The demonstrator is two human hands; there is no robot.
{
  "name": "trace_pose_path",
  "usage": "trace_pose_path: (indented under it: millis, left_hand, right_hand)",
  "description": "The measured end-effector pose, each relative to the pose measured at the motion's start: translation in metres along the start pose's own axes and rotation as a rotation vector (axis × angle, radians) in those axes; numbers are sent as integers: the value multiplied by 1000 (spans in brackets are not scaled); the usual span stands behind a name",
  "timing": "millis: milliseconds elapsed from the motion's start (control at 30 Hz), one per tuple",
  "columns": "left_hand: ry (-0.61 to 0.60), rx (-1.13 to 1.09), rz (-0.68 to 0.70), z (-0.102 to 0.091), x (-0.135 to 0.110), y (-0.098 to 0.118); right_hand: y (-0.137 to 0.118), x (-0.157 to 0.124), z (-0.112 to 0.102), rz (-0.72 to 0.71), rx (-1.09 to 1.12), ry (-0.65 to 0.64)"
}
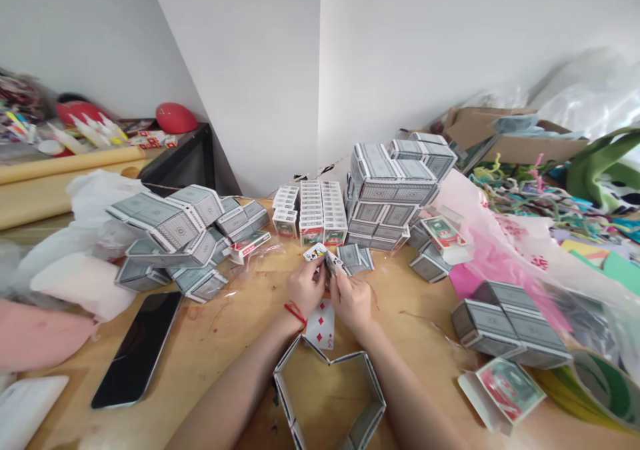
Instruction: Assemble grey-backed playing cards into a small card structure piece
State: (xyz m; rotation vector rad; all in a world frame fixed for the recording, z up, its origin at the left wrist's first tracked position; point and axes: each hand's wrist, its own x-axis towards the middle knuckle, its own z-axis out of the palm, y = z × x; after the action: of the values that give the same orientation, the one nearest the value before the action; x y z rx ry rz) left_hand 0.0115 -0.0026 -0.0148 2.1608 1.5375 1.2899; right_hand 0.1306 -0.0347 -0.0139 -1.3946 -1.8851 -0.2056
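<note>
A wooden table (260, 343) spreads across the lower view, meeting a pale wall (420, 57) behind. On it, just right of centre beyond the hands, rises a tall stack of folded-card blocks (390, 200); a looser heap of similar blocks (170, 230) sprawls at the left. Nearest the wearer, between the forearms, stands a heart-like frame (379, 380) made of cards, hollow in the middle, its near end cut off by the picture's edge. A four-part card block (515, 323) sits well to the right, and a black phone (137, 350) lies left of the left forearm. Straight ahead of the hands stand close rows of card packs (311, 213). The left hand (307, 289) and right hand (353, 298) come close together at the centre, fingers bent, both pinching playing cards (315, 252) at their fingertips; how many cards they grip cannot be told. Below them, between the wrists and near the frame's notch, a card with red diamonds (320, 327) lies face up on the wood. Smallest, a red band (296, 313) circles the left wrist.
</note>
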Motion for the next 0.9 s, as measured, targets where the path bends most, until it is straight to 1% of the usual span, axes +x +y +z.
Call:
trace_pose_path:
  millis: [67, 100, 167, 200, 267, 300, 367, 467, 567, 667, 767, 900]
  left_hand:
    - [-6, 30, 11, -2, 0, 1]
    - [-1, 32, 10, -3, 0, 2]
    - [19, -17, -10, -5, 2, 3]
    - [21, -78, -34, -6, 3, 4]
    - [-8, -275, -121, -7, 6, 5]
    - [-37, -395, -183, -8, 7, 5]
    - [-123, -636, -327, -8, 10, 5]
    - [-284, -887, -508, -6, 13, 2]
    - [-418, -979, -580, -6, 14, -1]
    - [-474, -999, -585, -8, 17, -5]
    - [-490, -977, -564, -10, 19, -6]
    - [-500, -867, -479, -11, 19, -7]
  right_hand:
    - [-4, -1, 2, 1, 7, 5]
    - [-5, -2, 2, 38, 27, 2]
    - [-4, -1, 3, 187, 102, -4]
    - [-1, 0, 2, 288, 164, -5]
    - [7, 3, 1, 489, 338, 0]
    - [11, 5, 0, 555, 454, -12]
    - [17, 9, -1, 630, 638, -21]
    - [19, 12, -1, 713, 856, -74]
    - [18, 11, -1, 763, 966, -118]
    - [16, 9, -2, 773, 980, -139]
    - [16, 5, -3, 779, 963, -180]
    - [16, 2, -3, 767, 923, -229]
